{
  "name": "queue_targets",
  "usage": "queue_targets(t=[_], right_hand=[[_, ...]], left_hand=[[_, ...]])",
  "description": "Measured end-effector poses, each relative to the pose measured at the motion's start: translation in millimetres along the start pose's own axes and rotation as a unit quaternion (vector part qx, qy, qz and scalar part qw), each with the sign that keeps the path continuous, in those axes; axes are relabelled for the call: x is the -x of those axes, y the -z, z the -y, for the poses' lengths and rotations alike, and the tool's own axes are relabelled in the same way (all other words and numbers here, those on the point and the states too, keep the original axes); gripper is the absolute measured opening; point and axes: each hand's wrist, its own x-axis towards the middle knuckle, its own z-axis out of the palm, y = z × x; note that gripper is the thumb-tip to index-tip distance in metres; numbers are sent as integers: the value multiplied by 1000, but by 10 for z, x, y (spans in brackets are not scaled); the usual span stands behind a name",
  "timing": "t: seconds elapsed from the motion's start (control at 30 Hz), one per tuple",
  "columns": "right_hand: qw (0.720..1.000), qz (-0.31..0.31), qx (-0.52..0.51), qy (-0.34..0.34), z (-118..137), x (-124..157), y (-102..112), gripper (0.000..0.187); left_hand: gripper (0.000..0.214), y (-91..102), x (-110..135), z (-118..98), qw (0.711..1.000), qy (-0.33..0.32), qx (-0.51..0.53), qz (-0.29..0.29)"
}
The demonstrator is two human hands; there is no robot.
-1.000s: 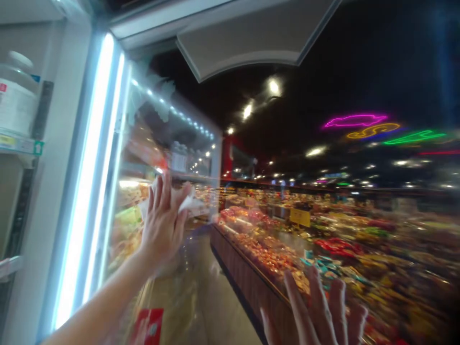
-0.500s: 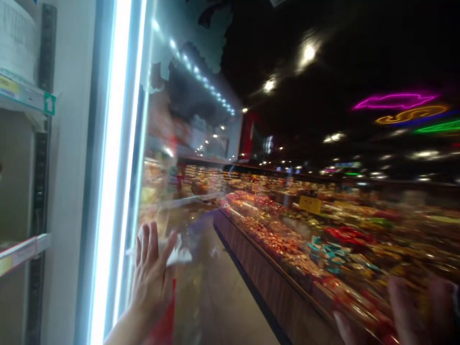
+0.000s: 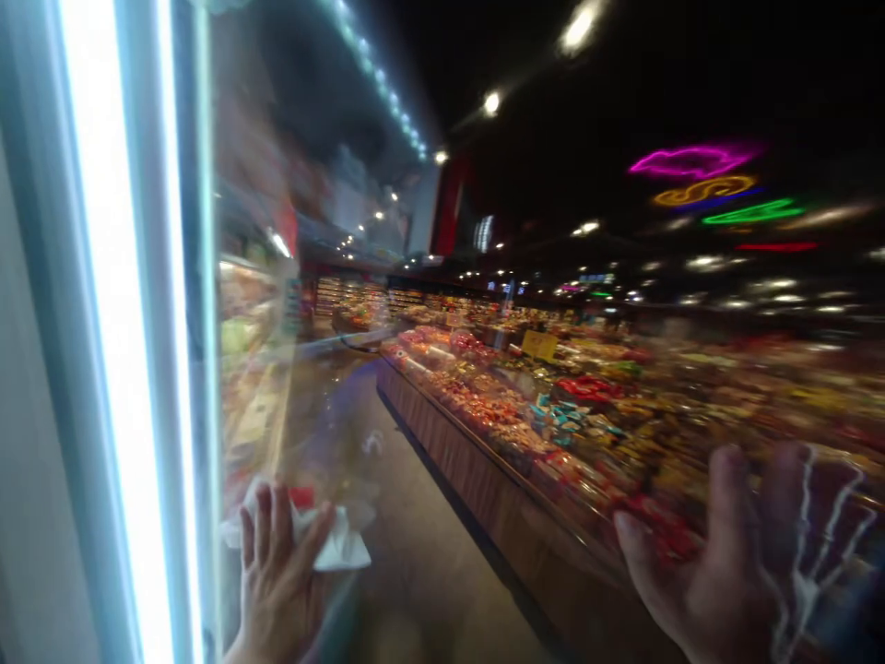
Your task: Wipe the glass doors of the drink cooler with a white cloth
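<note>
My left hand [image 3: 280, 581] reaches up at the lower left, fingers stretched out over a crumpled white cloth [image 3: 348, 542]. It holds this cloth against the clear glass door panel [image 3: 324, 424], beside the bright light strip. The cloth could be paper; blur hides its texture. At the lower right, my right hand [image 3: 712, 563] is raised with thumb and fingers apart, holding nothing that I can see. White branching lines [image 3: 806, 581] show over its outer part; I cannot tell what they belong to.
A vertical white light strip [image 3: 117, 304] runs along the left. Beyond the glass, a long wood-sided display bin [image 3: 456, 466] is heaped with colourful packaged goods, with a yellow sign [image 3: 539, 345] above. An aisle floor [image 3: 407, 553] runs beside it. Neon shapes [image 3: 698, 161] glow overhead.
The view has turned right, so the shelves at the far left are gone. My left hand and the cloth are lower in view. More of my right hand shows, fingers still apart.
</note>
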Motion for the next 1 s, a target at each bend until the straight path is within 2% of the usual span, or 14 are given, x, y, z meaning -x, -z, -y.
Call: queue_targets(t=[0.03,0.07,0.17,0.23,0.3,0.4,0.47,0.53,0.63,0.7,0.77,0.83,0.9,1.0], right_hand=[[1000,13,-5,21,-30,-4,-56,81],[999,25,-11,44,-48,-9,-97,84],[996,34,-18,77,-31,-33,-133,85],[996,36,-23,75,20,-51,-118,85],[997,41,-27,62,60,-46,-91,85],[995,75,-30,51,17,60,-30,82],[994,98,-26,45,-108,213,14,80],[995,97,-12,24,-287,408,50,80],[997,75,5,3,-546,672,78,79],[998,64,4,22,-643,777,78,78],[997,59,-1,43,-665,822,70,78],[997,60,-9,48,-639,832,60,79],[997,63,-15,45,-601,833,48,79],[997,61,-21,40,-562,852,18,76]], left_hand=[[74,-13,22,-51,1000,-17,4,2],[74,-10,-96,-93,1000,-28,1,9],[75,22,-896,-230,1000,-6,-27,5],[72,-8,-1218,-399,999,6,-31,-27],[73,-105,-1058,-640,998,-52,-22,-18],[66,-325,-428,-966,980,-200,1,8],[64,-443,-350,-1092,972,-237,1,9],[67,-496,-675,-1206,982,-186,7,14],[76,-546,-1203,-1434,992,-125,-9,-29],[75,-628,-1176,-1576,980,-198,-6,-27],[70,-713,-980,-1665,943,-333,5,0],[66,-741,-970,-1718,915,-401,8,45],[66,-704,-1305,-1795,923,-381,12,44],[67,-647,-1906,-1987,959,-284,10,0]])
